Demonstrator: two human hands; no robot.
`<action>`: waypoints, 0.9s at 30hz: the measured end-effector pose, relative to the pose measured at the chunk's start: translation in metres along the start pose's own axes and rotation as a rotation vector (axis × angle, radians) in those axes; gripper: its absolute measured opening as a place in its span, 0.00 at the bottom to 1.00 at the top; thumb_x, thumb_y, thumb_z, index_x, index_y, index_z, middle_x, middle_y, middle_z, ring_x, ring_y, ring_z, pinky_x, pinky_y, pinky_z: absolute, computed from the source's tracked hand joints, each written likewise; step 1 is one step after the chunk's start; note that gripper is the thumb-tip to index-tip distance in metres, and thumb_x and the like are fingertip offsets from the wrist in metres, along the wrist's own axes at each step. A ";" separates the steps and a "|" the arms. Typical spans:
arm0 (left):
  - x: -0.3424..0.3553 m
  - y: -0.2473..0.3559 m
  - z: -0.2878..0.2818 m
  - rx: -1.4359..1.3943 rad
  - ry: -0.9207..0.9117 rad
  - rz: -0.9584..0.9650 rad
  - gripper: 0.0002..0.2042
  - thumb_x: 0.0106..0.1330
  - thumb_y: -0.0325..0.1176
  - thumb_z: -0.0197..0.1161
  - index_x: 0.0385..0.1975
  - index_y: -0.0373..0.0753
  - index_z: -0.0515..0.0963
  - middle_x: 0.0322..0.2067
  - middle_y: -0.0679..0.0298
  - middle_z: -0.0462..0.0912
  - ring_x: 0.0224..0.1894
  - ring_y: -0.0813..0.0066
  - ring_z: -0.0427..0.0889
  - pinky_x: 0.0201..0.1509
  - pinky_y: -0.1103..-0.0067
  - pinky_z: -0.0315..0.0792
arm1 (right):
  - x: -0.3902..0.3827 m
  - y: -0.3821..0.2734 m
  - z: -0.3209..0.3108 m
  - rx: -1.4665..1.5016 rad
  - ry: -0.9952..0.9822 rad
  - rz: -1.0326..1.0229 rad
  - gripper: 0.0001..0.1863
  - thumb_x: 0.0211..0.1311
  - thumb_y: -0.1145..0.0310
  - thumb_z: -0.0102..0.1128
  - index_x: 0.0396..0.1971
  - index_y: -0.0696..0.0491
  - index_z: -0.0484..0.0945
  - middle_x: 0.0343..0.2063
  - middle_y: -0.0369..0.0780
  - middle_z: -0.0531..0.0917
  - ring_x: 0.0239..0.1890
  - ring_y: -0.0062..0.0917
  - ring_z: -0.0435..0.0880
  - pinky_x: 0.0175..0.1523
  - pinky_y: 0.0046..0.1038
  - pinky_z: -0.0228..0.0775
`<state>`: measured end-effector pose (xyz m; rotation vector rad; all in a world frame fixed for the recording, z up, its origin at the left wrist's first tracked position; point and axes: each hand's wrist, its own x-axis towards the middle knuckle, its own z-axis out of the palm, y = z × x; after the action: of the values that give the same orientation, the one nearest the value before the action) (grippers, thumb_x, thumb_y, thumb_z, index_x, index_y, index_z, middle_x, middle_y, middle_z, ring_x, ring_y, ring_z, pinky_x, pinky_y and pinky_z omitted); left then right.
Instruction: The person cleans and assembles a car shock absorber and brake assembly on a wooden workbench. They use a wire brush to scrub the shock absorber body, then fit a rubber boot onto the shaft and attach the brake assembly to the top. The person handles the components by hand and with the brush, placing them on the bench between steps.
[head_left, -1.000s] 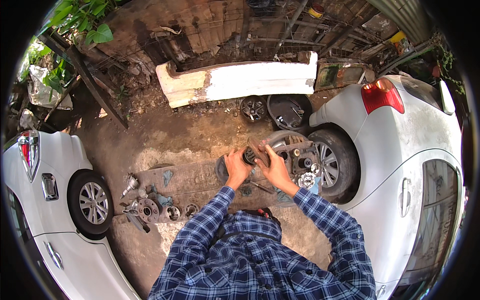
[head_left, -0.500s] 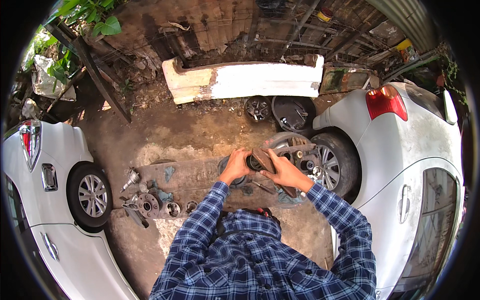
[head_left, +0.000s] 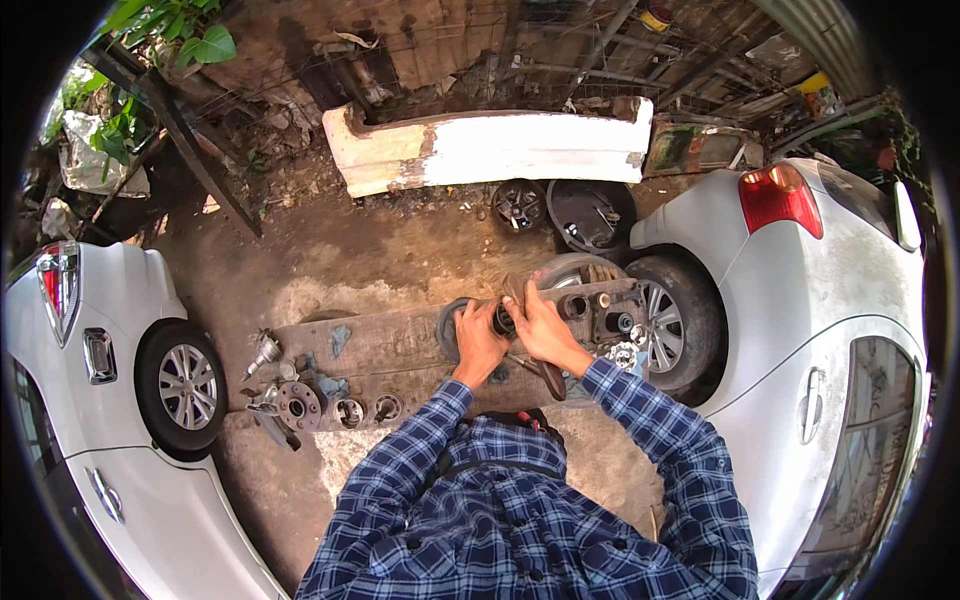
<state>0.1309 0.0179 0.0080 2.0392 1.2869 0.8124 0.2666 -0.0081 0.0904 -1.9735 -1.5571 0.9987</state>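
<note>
Both my hands meet over a dirty wooden plank (head_left: pixel 400 345) lying on the ground. My left hand (head_left: pixel 478 338) grips a dark round metal disc (head_left: pixel 447 328) at its edge. My right hand (head_left: pixel 538 320) closes around a small black cylindrical part (head_left: pixel 503 320) at the disc's centre. My blue checked sleeves reach up from the lower edge. A long wooden-handled tool (head_left: pixel 545 375) lies on the plank under my right wrist.
Several metal hubs and bearings (head_left: pixel 300 400) lie on the plank's left end, more parts (head_left: pixel 610 310) on its right. A white car (head_left: pixel 820 330) stands at the right, another white car (head_left: pixel 90 400) at the left. A white bumper (head_left: pixel 490 150) and black basin (head_left: pixel 590 212) lie beyond.
My hands have stayed together on the disc and black part, shifting only slightly. The view has drifted a little as my head moved.
</note>
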 end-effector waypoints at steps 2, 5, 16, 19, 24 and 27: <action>-0.006 0.002 0.005 0.016 0.101 -0.051 0.23 0.47 0.30 0.73 0.47 0.33 0.81 0.37 0.52 0.84 0.45 0.53 0.77 0.52 0.59 0.65 | 0.002 -0.007 0.005 -0.015 0.071 -0.013 0.26 0.74 0.54 0.47 0.50 0.65 0.59 0.26 0.65 0.79 0.36 0.64 0.80 0.40 0.56 0.70; -0.007 -0.001 0.005 0.020 0.096 -0.012 0.26 0.48 0.30 0.73 0.50 0.32 0.79 0.38 0.52 0.84 0.43 0.53 0.76 0.52 0.61 0.65 | 0.003 -0.010 0.006 -0.038 0.077 -0.034 0.25 0.74 0.55 0.48 0.50 0.65 0.59 0.24 0.64 0.79 0.34 0.65 0.79 0.40 0.56 0.72; 0.022 -0.019 -0.020 -0.125 -0.472 0.166 0.34 0.29 0.34 0.82 0.46 0.39 0.84 0.39 0.57 0.80 0.44 0.54 0.77 0.55 0.63 0.69 | -0.023 0.030 -0.025 -0.450 -0.302 -0.412 0.27 0.73 0.50 0.48 0.52 0.63 0.61 0.17 0.55 0.79 0.23 0.55 0.80 0.30 0.51 0.73; 0.030 -0.017 -0.021 -0.102 -0.716 0.203 0.35 0.29 0.34 0.83 0.48 0.40 0.83 0.42 0.57 0.80 0.49 0.53 0.76 0.59 0.62 0.68 | -0.027 0.036 -0.026 -0.487 -0.346 -0.482 0.27 0.73 0.49 0.49 0.51 0.60 0.62 0.16 0.52 0.78 0.21 0.52 0.80 0.28 0.49 0.72; 0.035 -0.009 -0.019 -0.085 -0.919 0.228 0.37 0.29 0.34 0.83 0.50 0.41 0.83 0.41 0.57 0.81 0.54 0.52 0.76 0.62 0.61 0.68 | -0.031 0.040 -0.038 -0.584 -0.400 -0.535 0.26 0.71 0.48 0.50 0.51 0.58 0.64 0.15 0.50 0.78 0.20 0.50 0.80 0.26 0.47 0.71; 0.030 -0.009 -0.016 -0.122 -0.772 0.231 0.35 0.28 0.33 0.83 0.47 0.41 0.84 0.35 0.59 0.80 0.45 0.54 0.77 0.55 0.62 0.69 | -0.037 0.039 -0.039 -0.508 -0.365 -0.426 0.27 0.71 0.48 0.52 0.48 0.60 0.64 0.16 0.52 0.77 0.21 0.52 0.79 0.27 0.47 0.70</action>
<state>0.1244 0.0510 0.0174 2.1013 0.5640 0.1330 0.3171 -0.0500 0.0976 -1.6796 -2.5090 0.8719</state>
